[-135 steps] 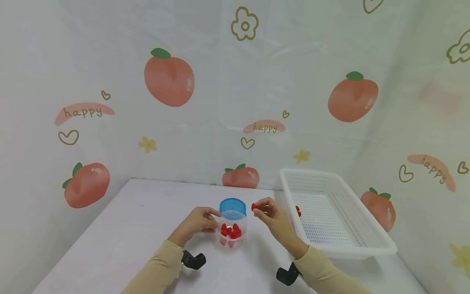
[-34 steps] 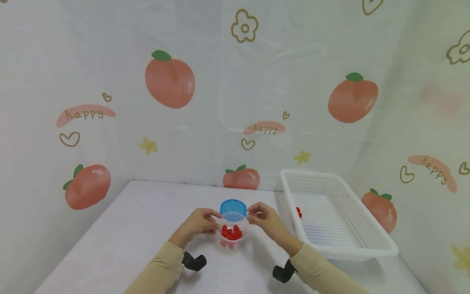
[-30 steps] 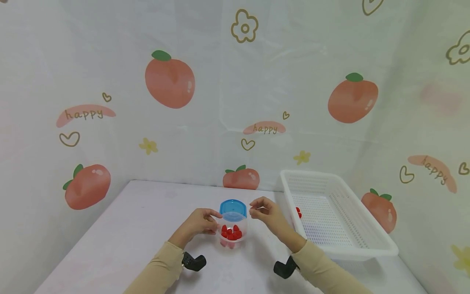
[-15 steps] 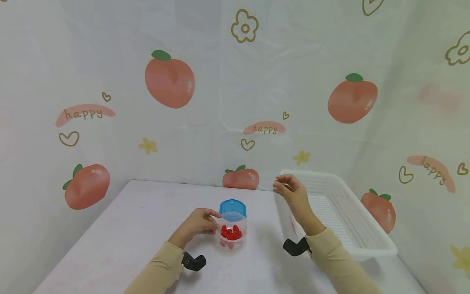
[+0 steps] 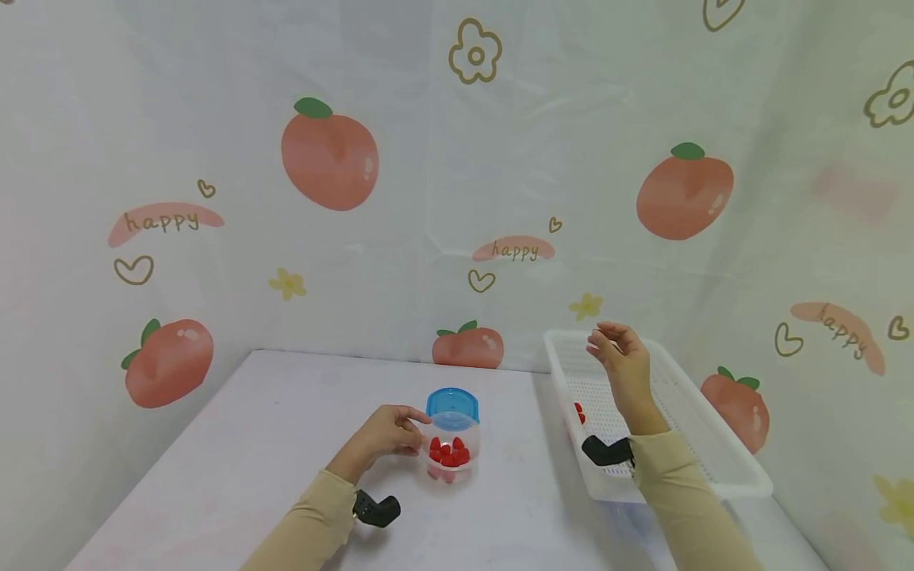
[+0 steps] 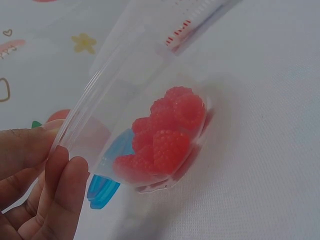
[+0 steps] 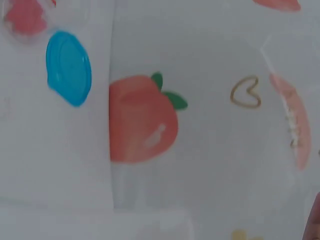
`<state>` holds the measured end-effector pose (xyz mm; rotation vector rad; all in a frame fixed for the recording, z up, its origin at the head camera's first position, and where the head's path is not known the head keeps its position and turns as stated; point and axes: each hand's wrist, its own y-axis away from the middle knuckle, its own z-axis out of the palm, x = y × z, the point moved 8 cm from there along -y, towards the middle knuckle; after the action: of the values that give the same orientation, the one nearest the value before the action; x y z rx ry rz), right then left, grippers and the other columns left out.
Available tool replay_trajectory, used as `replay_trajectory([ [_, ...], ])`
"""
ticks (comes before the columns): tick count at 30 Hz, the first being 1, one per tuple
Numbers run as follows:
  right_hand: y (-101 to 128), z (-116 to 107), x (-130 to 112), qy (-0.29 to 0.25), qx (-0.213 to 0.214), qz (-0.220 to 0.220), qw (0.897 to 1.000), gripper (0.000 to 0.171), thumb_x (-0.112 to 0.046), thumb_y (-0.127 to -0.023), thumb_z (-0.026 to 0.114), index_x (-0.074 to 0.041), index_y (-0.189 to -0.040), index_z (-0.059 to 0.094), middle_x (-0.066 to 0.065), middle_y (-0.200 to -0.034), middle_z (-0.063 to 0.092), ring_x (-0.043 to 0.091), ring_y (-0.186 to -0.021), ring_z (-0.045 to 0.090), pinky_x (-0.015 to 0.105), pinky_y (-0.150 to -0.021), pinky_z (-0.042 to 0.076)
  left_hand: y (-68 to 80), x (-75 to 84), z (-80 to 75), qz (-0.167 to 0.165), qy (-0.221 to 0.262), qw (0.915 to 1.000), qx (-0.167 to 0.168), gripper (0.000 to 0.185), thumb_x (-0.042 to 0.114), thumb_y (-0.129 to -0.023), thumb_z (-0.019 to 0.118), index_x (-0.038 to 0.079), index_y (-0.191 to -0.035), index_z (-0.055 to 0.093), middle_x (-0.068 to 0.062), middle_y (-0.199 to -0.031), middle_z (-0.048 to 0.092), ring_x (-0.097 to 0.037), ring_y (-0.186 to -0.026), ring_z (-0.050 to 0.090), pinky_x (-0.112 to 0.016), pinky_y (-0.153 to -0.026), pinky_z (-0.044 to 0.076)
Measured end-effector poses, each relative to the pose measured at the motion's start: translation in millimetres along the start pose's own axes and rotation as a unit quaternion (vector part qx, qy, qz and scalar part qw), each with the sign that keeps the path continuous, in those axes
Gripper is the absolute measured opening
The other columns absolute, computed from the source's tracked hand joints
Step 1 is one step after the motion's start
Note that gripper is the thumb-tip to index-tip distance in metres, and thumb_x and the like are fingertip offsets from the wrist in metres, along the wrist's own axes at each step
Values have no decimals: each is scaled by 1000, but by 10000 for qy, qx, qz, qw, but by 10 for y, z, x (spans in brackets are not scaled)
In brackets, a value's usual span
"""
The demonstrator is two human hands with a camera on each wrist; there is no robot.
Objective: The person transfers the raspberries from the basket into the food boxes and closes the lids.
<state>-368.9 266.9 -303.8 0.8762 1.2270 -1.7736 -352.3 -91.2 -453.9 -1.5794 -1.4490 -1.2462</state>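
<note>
Now | left hand (image 5: 389, 432) fingers grip clear cup (image 6: 145, 125) (bumpy raspberries (image 6: 167, 137)) | right hand (image 5: 624, 361) fingers relaxed, over mesh basket (image 5: 685, 444)

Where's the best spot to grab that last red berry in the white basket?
Probably from straight above, pinching the berry across its sides. It lies on the basket floor close to the near-left wall, which blocks a sideways reach. The right hand hangs over the basket, fingers loosely curled and holding nothing.
</note>
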Motion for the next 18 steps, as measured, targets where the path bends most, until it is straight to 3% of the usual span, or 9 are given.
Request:
replay_trajectory([
  [4, -69, -198, 54, 317, 222, -45, 9992, 14, 3, -92, 58, -9, -99, 61, -4, -89, 60, 6, -78, 63, 16, -76, 56, -1, -2, -7, 17, -9, 10000, -15, 30, 8, -82, 74, 5, -112, 67, -8, -83, 64, -17, -68, 64, -32, -70, 60],
  [10, -146, -411, 142, 900, 482, 101, 9947, 17, 1, -92, 61, 1, -108, 57, -7, -87, 60, 4, -78, 62, 14, -73, 55, 10, 4, -8, 69, -31, 10000, -35, 32, 9, -82, 75, 4, -112, 67, -8, -83, 63, -18, -69, 63, -33, -70, 60],
  [18, -180, -549, 304, 1676, 194, 579, 9840, 33, -7, -95, 60, 9, -120, 47, -12, -88, 57, -1, -80, 61, 13, -75, 54, -7, -6, 1, -6, 34, 10000, -39, 31, 7, -82, 74, 4, -113, 67, -8, -83, 63, -18, -68, 64, -32, -70, 60],
])
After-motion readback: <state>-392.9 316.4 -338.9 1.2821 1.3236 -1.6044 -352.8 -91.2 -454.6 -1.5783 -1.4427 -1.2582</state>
